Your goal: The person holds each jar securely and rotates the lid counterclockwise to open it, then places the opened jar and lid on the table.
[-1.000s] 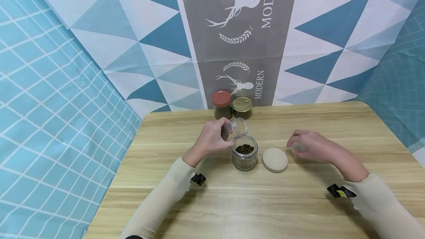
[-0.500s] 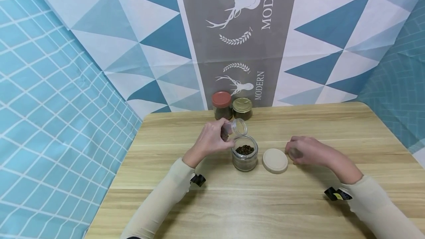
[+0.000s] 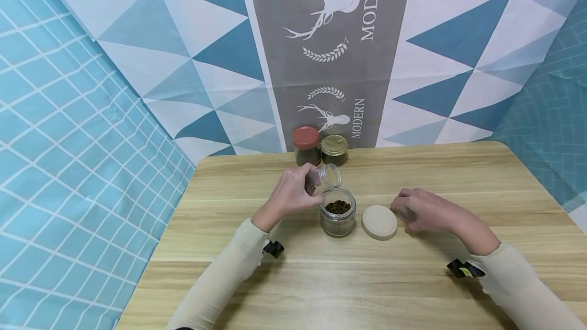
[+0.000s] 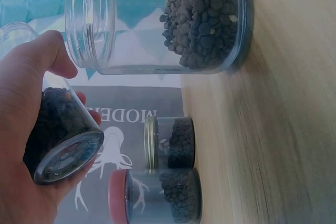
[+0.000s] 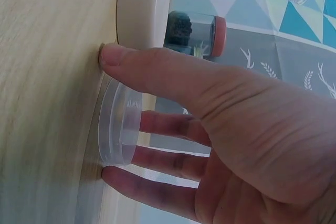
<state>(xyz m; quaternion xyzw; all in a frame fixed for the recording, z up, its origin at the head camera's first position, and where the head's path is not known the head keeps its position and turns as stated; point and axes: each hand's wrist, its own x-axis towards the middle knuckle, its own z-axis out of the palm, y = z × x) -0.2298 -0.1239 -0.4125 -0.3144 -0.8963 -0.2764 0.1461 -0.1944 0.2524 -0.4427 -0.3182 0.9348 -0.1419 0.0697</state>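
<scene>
Clear glass, tipped well over: a small jar (image 4: 65, 124) part-filled with dark pellets is clamped in the left hand (image 3: 291, 190), whose grip curls round its side. Its open mouth sits at the rim of a wide jar (image 3: 338, 224), which stands upright on the wood-grained bench (image 3: 321, 284) with more dark pellets at its bottom; whether the rims touch, I cannot tell. Just beside the wide jar, a cream lid (image 3: 379, 222) lies flat. On that lid's other side, the right hand (image 3: 426, 210) is down at a clear lid (image 5: 121, 124) on the bench, thumb and fingers spread about it; whether this grip pinches the lid, I cannot tell. At the back edge, a red-lidded jar (image 3: 306, 139) and a shorter gold-lidded jar (image 3: 335, 146), each with dark contents, stand side by side before a patterned cloth (image 3: 330, 75).
</scene>
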